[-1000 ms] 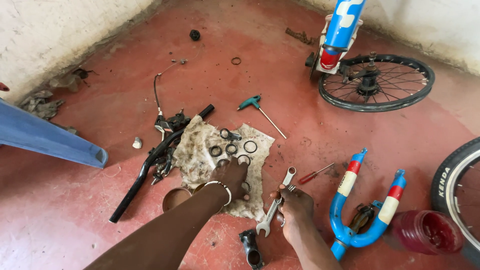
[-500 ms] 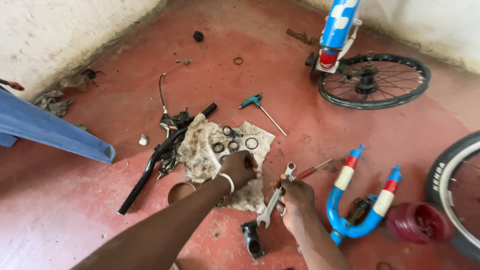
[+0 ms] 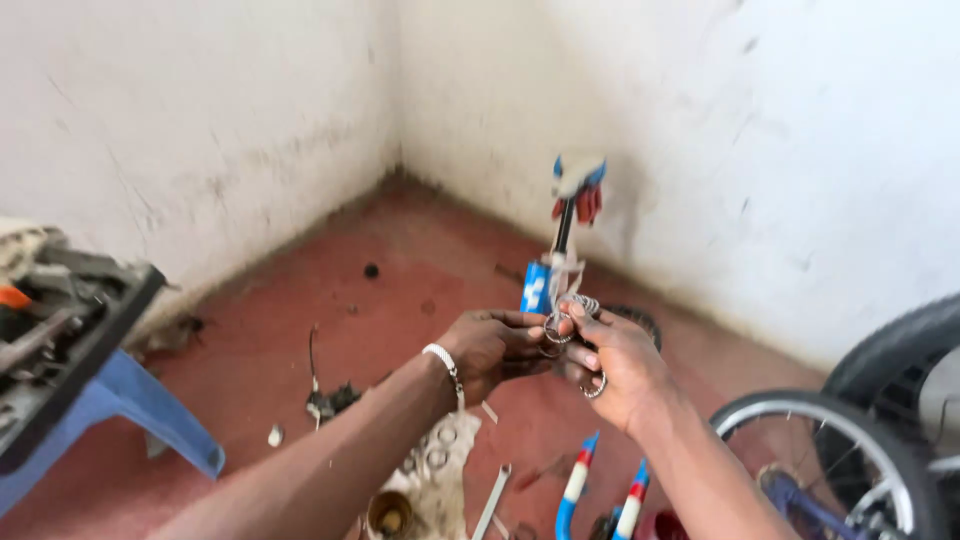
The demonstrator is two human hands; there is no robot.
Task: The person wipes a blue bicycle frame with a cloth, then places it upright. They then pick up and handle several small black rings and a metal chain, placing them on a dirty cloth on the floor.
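My hands are raised together at chest height, above the red floor. My right hand [image 3: 618, 368] pinches a small stack of thin metal rings [image 3: 560, 326] between thumb and fingertips, and another ring [image 3: 596, 386] hangs by its lower fingers. Wearing a metal bracelet at the wrist, my left hand [image 3: 488, 350] is curled with its fingertips touching the same rings from the left. What lies inside the left palm is hidden. Below the hands, a dirty cloth [image 3: 452, 432] on the floor holds several more rings.
A blue and white bicycle frame [image 3: 562, 262] stands by the wall corner. A wrench [image 3: 493, 505], a blue fork [image 3: 578, 492] and a small tin [image 3: 388, 516] lie on the floor. A wheel [image 3: 830, 455] and tyre [image 3: 900, 345] are at right, a blue stool [image 3: 130, 405] with a tool tray at left.
Both hands have lifted off the floor and come together around the rings. The right hand has let go of the wrench, which now lies on the floor. The view has tilted up toward the corner.
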